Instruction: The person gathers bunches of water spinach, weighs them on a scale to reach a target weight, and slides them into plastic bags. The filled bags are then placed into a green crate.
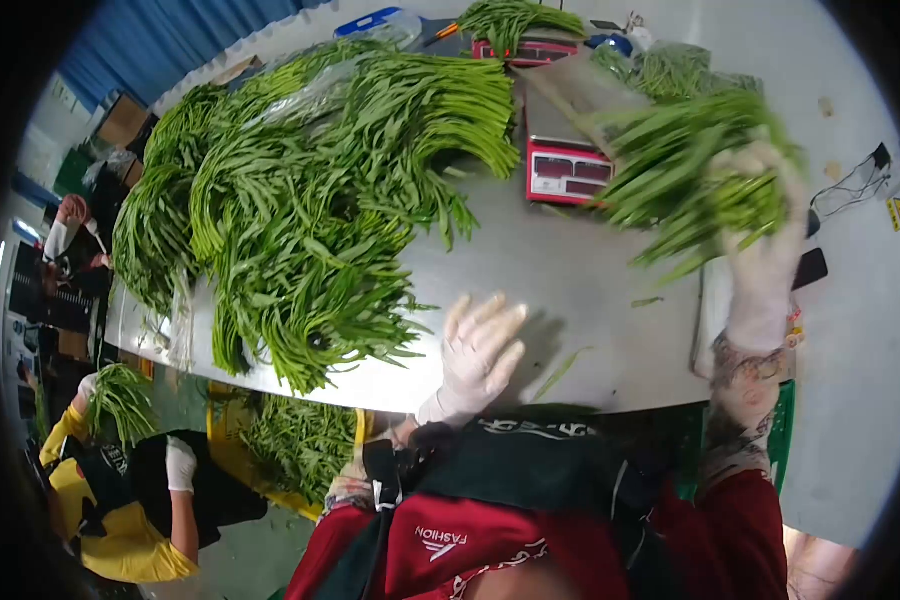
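My right hand [762, 205], in a white glove, is closed round the stems of a leafy green bunch [660, 180], which is blurred by motion. The bunch hangs to the right of a red scale [568, 176] with a metal plate, its leaves pointing left. My left hand [480, 350], also gloved, is held near the table's front edge with its fingers apart and nothing in it. To its left, a large pile of long green stems [310, 220] covers much of the metal table [570, 300].
Behind are a second scale [525, 52] with greens on it and bagged greens [670, 70]. A black phone [810, 268] and cables lie at right. Below left stands a yellow crate [362, 440] of greens. A co-worker in yellow [135, 540] holds a bunch.
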